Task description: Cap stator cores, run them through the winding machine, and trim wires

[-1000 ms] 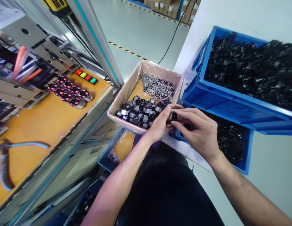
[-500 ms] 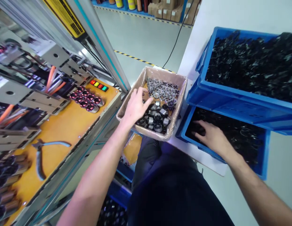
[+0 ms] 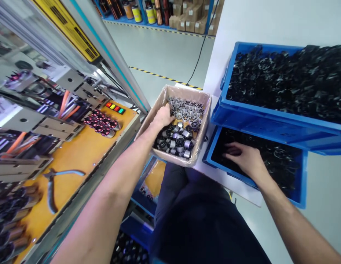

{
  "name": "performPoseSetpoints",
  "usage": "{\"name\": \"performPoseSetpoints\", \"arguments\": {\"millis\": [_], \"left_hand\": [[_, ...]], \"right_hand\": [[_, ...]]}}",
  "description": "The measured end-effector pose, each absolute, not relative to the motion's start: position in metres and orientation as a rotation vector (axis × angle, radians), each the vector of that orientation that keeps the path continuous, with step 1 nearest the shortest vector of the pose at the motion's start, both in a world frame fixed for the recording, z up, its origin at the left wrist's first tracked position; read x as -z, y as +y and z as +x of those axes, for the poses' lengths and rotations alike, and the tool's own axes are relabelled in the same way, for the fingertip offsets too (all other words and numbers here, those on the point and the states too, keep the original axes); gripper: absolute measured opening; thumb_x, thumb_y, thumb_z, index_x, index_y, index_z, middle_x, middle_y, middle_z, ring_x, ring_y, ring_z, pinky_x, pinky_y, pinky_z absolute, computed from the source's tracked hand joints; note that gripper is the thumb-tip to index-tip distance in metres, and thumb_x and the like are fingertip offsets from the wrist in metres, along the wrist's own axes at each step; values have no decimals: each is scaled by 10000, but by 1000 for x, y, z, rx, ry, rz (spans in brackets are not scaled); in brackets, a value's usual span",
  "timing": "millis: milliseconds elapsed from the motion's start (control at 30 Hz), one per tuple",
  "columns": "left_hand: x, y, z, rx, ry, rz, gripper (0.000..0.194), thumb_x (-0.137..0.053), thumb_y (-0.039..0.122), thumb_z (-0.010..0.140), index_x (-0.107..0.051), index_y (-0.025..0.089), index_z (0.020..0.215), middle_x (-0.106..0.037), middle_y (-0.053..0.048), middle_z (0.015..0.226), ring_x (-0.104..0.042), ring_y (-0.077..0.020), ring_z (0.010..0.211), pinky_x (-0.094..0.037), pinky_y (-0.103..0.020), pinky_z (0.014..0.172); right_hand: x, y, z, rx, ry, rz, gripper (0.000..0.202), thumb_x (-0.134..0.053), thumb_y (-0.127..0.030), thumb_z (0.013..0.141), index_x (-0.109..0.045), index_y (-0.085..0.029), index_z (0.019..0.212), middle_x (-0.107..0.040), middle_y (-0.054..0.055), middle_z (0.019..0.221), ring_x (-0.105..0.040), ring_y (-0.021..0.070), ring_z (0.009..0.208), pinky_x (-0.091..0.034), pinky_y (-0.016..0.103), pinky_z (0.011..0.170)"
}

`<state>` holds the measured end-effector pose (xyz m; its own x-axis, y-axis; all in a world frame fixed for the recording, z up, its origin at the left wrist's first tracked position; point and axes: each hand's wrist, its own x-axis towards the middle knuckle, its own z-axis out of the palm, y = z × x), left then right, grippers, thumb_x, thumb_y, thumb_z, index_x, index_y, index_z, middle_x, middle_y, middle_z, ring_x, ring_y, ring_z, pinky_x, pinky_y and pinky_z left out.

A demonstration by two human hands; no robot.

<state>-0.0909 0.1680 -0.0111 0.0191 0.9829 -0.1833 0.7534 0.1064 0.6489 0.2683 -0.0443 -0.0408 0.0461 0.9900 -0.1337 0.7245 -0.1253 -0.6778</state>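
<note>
In the plastic-lined box (image 3: 205,126), silver stator cores (image 3: 188,106) stand in rows at the far end. Nearer me lies a loose heap of silver-and-black cores (image 3: 178,141). My left hand (image 3: 162,116) reaches over the box's left wall, its fingers and thumb closed about a core at the left end of the rows; the fingertips are partly hidden. My right hand (image 3: 247,157) is inside the lower blue bin (image 3: 304,179), among black plastic parts (image 3: 283,161). Its fingers are bent together, and whatever is between them is too dark to make out.
A second blue bin (image 3: 269,113), heaped with black parts, overhangs the lower one. On the left, a machine's orange table (image 3: 74,154) carries pliers (image 3: 52,183) and wound stators (image 3: 101,123). A metal post (image 3: 115,55) rises between machine and box. A black cable (image 3: 199,55) hangs behind.
My left hand has lowered from above the box onto the rows of stator cores, its spread fingers closing. My right hand stays in the lower bin. The whole view has shifted slightly.
</note>
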Motion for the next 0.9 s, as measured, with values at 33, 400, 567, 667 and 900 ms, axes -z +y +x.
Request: {"name": "performPoseSetpoints", "arguments": {"millis": [33, 400, 567, 667, 900], "left_hand": [[10, 167, -92, -566, 1771, 1631, 478, -936, 152, 789, -688, 181, 1196, -801, -147, 1271, -748, -319, 1283, -544, -450, 1238], [-34, 74, -41, -1195, 830, 439, 152, -661, 319, 1123, -692, 191, 1047, -819, -78, 1078, -745, -106, 830, -505, -180, 612], [-25, 35, -13, -1193, 791, 430, 222, -900, 246, 926, -725, 217, 1060, -839, -12, 1063, -745, -84, 810, -481, -154, 612], [-21, 23, -10, -1124, 674, 427, 315, -872, 490, 977, -711, 235, 1068, -708, 29, 865, -572, -69, 605, -364, -165, 472], [-12, 5, -5, -996, 664, 534, 484, -640, 744, 1052, -607, 262, 1022, -503, 54, 665, -496, -125, 490, -312, -215, 421]], "right_hand": [[38, -49, 271, -830, -1715, -1887, 351, -856, -398, 869, -869, -268, 1194, -884, 46, 915, -867, 302, 863, -696, 441, 838], [26, -67, 266, -896, -1336, -1818, 516, -811, -572, 935, -806, -230, 1321, -837, 73, 1014, -877, 296, 838, -729, 444, 789], [10, -65, 252, -788, -1284, -1825, 302, -822, -457, 915, -802, -237, 1121, -771, 9, 740, -859, 279, 738, -724, 406, 745], [-14, -61, 233, -883, -1332, -1667, 172, -823, -375, 922, -828, -248, 1038, -743, -16, 686, -766, 207, 610, -706, 354, 662], [-67, -36, 161, -715, -1528, -1370, 112, -809, -253, 1002, -818, -291, 1107, -828, 20, 1028, -784, 197, 825, -694, 341, 751]]}}
